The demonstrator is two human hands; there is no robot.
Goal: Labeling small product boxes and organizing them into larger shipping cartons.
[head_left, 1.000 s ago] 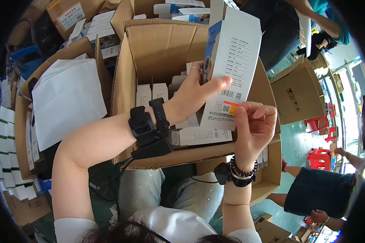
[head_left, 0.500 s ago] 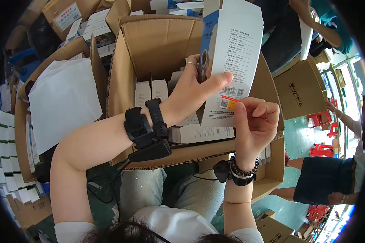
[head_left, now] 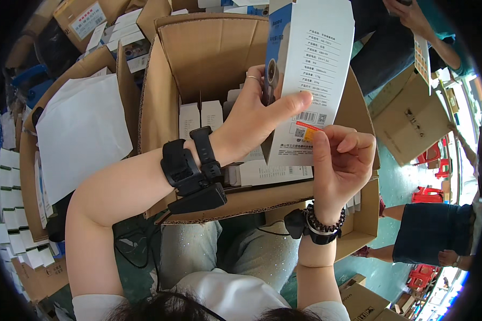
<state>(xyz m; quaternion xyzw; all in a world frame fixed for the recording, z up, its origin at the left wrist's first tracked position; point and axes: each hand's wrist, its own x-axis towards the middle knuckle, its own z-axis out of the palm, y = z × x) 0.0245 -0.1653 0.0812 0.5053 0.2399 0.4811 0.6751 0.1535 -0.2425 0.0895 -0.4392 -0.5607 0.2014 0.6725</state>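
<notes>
My left hand [head_left: 251, 115] grips a white and blue product box [head_left: 321, 64] by its side, thumb across the printed white face and fingers behind the blue one. Low on that face sits a small red and orange sticker [head_left: 306, 131]. With thumb and forefinger closed, my right hand [head_left: 344, 160] pinches at the sticker's right edge; its other fingers curl loosely. Below the product box stands an open brown carton [head_left: 214, 45] with several white boxes [head_left: 276, 172] inside. Black straps with small devices circle both wrists.
At the left, a second carton [head_left: 31, 176] holds white sheets [head_left: 85, 128]. Stacked white boxes [head_left: 10, 214] line the far left. At the upper right, a co-worker's hand [head_left: 412, 18] is near a sheet of orange labels [head_left: 422, 59]. Another person handles a brown carton [head_left: 407, 115] beside red stools [head_left: 427, 193].
Both my hands and the product box have shifted slightly right, the right hand still at the sticker. The co-worker's sheet has turned to show orange labels, and the carton at the right has tilted.
</notes>
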